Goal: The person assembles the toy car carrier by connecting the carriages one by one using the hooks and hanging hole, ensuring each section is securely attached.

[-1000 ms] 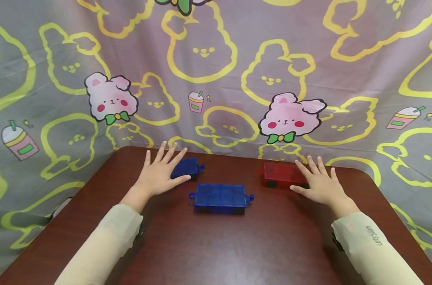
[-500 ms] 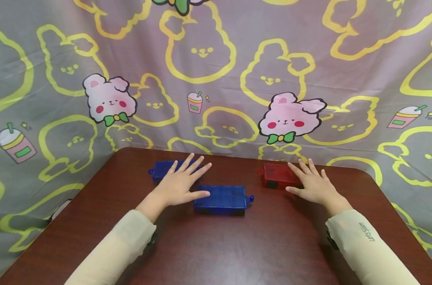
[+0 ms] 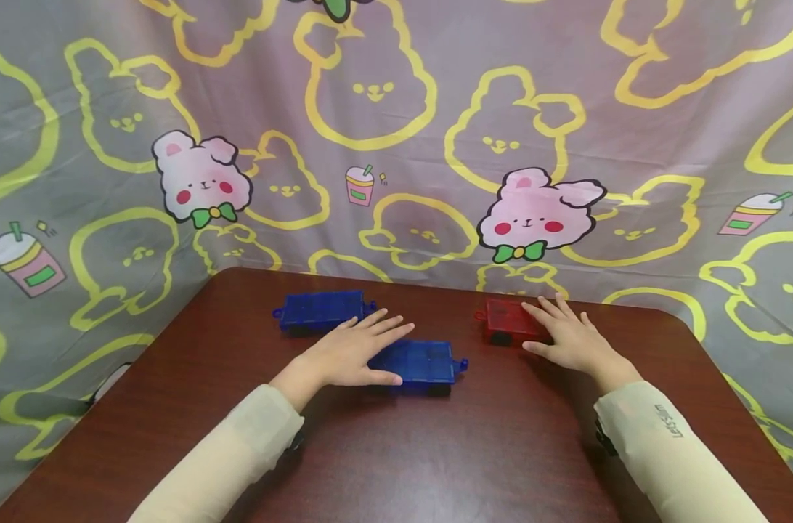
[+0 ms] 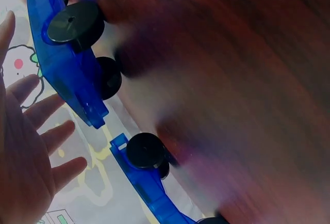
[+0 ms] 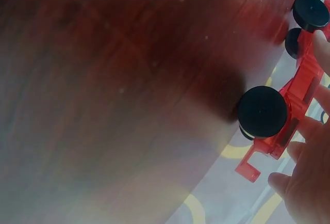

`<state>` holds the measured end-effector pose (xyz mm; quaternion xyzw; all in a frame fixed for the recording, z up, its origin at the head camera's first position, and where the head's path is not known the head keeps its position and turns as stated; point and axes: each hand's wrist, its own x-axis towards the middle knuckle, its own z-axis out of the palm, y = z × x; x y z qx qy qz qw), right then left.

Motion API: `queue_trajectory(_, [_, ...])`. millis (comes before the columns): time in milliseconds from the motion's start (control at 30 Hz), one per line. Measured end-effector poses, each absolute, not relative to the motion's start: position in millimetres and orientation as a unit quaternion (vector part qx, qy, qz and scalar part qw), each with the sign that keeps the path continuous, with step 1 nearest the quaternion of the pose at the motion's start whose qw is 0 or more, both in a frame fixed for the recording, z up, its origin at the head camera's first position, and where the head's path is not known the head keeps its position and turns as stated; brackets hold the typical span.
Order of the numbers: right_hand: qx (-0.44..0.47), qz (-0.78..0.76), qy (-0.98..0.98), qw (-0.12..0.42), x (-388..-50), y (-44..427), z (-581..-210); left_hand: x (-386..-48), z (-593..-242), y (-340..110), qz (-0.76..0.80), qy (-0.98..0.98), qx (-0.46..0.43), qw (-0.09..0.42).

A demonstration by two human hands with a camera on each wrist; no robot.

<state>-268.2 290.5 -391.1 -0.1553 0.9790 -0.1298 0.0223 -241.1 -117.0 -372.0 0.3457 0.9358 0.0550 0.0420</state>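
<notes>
My left hand [image 3: 351, 356] reaches over the left end of the nearer blue toy wagon [image 3: 429, 361], fingers spread and straight. That end is hidden under the hand. In the left wrist view the blue wagon's body and black wheels [image 4: 77, 22] show close to my straight fingers [image 4: 56, 136]; contact is unclear. A second blue toy wagon [image 3: 321, 311] stands farther back on the left. On the right my right hand [image 3: 576, 341] hovers at a red toy wagon [image 3: 504, 319], covering its right end. The right wrist view shows the red wagon [image 5: 301, 87] by extended fingers; touch cannot be told.
The wagons stand apart on a dark brown table [image 3: 396, 457], with small coupling hooks at their ends. A grey cloth [image 3: 409, 87] with yellow outlines and pink bunny prints hangs behind the table and along its sides.
My left hand has moved right and nearer, off the far blue wagon and over the near one. My right hand has shifted slightly left across the red wagon. The wagons stay in place.
</notes>
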Motion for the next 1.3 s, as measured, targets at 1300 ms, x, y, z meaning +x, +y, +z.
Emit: queue_trajectory(1300, [-0.206,-0.139,0.968,-0.022,-259.4,298.7,-388.6,-245.7,-371.0,-113.9,0.113,0.922,0.352,0.116])
